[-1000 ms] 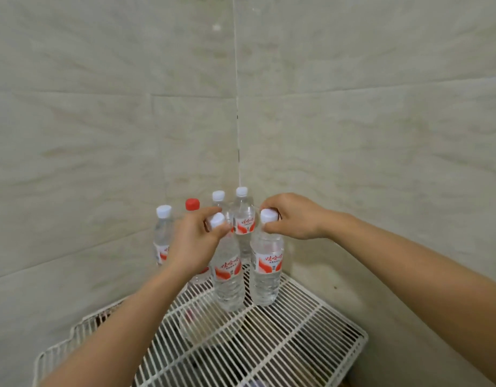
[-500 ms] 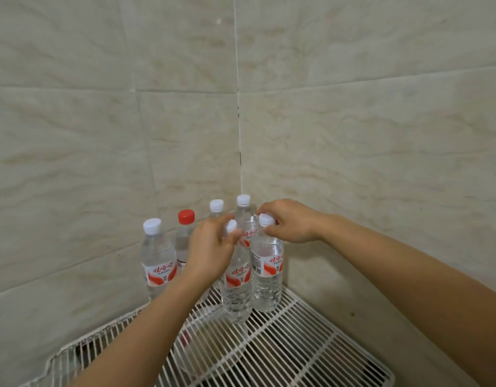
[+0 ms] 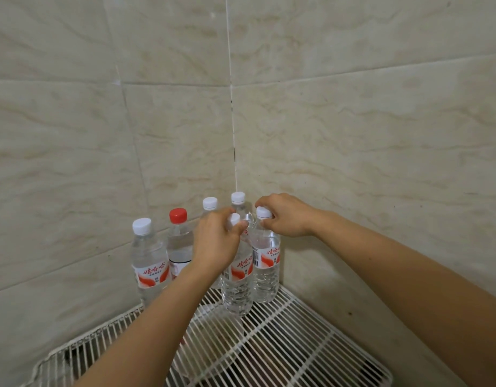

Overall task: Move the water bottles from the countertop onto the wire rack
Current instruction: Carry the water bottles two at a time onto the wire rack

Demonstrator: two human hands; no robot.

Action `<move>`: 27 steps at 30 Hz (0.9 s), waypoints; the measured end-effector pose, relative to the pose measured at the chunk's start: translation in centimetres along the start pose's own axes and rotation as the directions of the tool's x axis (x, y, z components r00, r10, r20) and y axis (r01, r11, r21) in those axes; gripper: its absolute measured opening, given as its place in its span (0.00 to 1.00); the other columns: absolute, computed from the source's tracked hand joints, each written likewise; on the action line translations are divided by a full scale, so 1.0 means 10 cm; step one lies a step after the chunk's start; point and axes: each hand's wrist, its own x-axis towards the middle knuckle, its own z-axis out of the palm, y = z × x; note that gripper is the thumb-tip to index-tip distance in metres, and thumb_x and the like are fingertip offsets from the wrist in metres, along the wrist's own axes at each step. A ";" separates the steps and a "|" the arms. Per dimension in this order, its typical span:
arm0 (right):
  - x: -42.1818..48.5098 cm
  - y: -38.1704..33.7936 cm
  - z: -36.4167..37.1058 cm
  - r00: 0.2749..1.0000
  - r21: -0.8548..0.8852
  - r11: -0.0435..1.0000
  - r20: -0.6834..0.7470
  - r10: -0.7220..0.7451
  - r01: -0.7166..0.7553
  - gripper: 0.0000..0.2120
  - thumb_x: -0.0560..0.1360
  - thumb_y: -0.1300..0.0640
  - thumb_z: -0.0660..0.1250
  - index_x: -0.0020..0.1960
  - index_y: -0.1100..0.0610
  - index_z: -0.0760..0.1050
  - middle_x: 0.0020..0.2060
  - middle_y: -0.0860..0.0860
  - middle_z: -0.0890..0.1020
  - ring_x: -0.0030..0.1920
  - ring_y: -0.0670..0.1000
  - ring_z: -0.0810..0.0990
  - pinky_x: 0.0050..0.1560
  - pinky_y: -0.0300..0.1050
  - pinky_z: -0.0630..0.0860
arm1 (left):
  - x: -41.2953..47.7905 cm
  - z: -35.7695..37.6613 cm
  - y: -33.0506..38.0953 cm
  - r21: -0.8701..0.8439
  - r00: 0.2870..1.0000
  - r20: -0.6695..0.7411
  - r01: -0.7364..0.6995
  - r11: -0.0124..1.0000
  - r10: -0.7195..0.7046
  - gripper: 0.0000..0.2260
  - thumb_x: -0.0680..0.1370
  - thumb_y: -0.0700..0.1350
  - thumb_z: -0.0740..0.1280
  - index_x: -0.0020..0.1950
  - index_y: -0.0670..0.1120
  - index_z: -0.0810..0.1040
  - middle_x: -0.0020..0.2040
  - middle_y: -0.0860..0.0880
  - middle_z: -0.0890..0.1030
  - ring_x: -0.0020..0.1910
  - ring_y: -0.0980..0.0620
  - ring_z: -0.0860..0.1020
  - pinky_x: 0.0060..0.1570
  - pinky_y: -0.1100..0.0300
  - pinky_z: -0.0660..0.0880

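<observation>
Several clear water bottles stand upright on the white wire rack in the tiled corner. My left hand grips the neck of a white-capped bottle with a red label, its base on the rack wires. My right hand pinches the cap of the bottle just to its right. Behind them stand two white-capped bottles. A red-capped bottle and a white-capped labelled bottle stand at the left.
Beige marble-patterned tiled walls close the corner tightly behind and on both sides of the bottles. The rack's front part has open wire surface, with dim shapes showing below through the wires.
The two held bottles have come down and back toward the corner, closing up against the group; both hands stay on their tops. The camera has shifted slightly closer.
</observation>
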 end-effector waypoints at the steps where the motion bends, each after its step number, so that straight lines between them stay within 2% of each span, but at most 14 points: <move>1: 0.00 0.00 0.01 1.000 0.010 1.000 -0.006 0.007 -0.007 0.05 0.75 0.58 0.66 0.51 0.55 0.74 0.44 0.52 0.78 0.46 0.55 0.77 0.43 0.46 0.72 | 0.00 0.01 0.00 0.003 1.000 -0.004 0.001 1.000 -0.001 0.18 0.77 0.49 0.67 0.63 0.43 0.76 0.38 0.45 0.80 0.42 0.45 0.79 0.45 0.51 0.76; 5: -0.02 -0.02 0.01 1.000 0.028 0.999 -0.006 0.015 -0.015 0.10 0.75 0.58 0.68 0.55 0.59 0.76 0.47 0.53 0.78 0.47 0.55 0.77 0.45 0.47 0.73 | 0.00 0.03 0.01 0.025 1.000 -0.015 -0.009 1.000 0.009 0.18 0.76 0.50 0.67 0.63 0.43 0.76 0.39 0.44 0.80 0.41 0.46 0.79 0.42 0.54 0.74; 9: -0.03 -0.01 0.01 1.000 0.042 0.999 -0.001 0.031 -0.031 0.05 0.75 0.58 0.68 0.49 0.55 0.74 0.44 0.52 0.77 0.45 0.54 0.76 0.43 0.45 0.70 | -0.02 0.03 0.03 0.026 1.000 -0.015 -0.008 1.000 0.008 0.17 0.76 0.49 0.67 0.62 0.42 0.77 0.41 0.42 0.82 0.43 0.44 0.79 0.46 0.50 0.76; 13: -0.07 -0.04 -0.01 0.999 0.064 0.998 -0.017 0.027 -0.026 0.10 0.74 0.61 0.68 0.55 0.58 0.77 0.44 0.51 0.77 0.45 0.53 0.75 0.44 0.44 0.70 | -0.05 0.04 0.05 0.010 1.000 -0.014 0.007 1.000 -0.007 0.16 0.77 0.49 0.67 0.61 0.42 0.77 0.40 0.43 0.82 0.42 0.44 0.79 0.45 0.52 0.76; 17: -0.07 -0.06 -0.01 0.999 0.055 0.998 -0.020 0.032 -0.031 0.11 0.74 0.62 0.67 0.57 0.58 0.77 0.45 0.53 0.79 0.45 0.53 0.76 0.43 0.45 0.70 | -0.05 0.06 0.05 0.000 1.000 -0.010 0.023 1.000 -0.023 0.16 0.77 0.49 0.67 0.62 0.44 0.77 0.45 0.44 0.83 0.45 0.45 0.80 0.45 0.54 0.75; 23: -0.15 -0.06 0.03 0.997 0.101 0.993 -0.039 0.071 -0.067 0.05 0.75 0.64 0.65 0.50 0.56 0.75 0.40 0.50 0.77 0.44 0.54 0.75 0.41 0.44 0.69 | -0.09 0.07 0.05 0.015 1.000 -0.011 -0.012 1.000 0.012 0.15 0.76 0.50 0.68 0.59 0.44 0.78 0.42 0.45 0.83 0.41 0.47 0.79 0.39 0.56 0.72; 25: -0.20 -0.09 0.04 0.997 0.121 0.991 -0.040 0.065 -0.060 0.11 0.76 0.63 0.65 0.58 0.57 0.76 0.46 0.52 0.79 0.48 0.55 0.77 0.45 0.46 0.72 | -0.10 0.05 0.04 0.013 1.000 -0.007 -0.021 1.000 0.021 0.16 0.76 0.51 0.68 0.61 0.46 0.78 0.44 0.45 0.83 0.42 0.47 0.79 0.39 0.56 0.73; 27: -0.25 -0.11 0.05 0.996 0.126 0.989 -0.044 0.080 -0.074 0.19 0.78 0.59 0.65 0.68 0.57 0.71 0.57 0.54 0.79 0.55 0.56 0.77 0.53 0.48 0.74 | -0.12 0.03 0.05 0.011 0.999 0.010 -0.032 0.999 0.032 0.18 0.76 0.51 0.68 0.63 0.47 0.76 0.47 0.45 0.83 0.43 0.47 0.80 0.41 0.54 0.75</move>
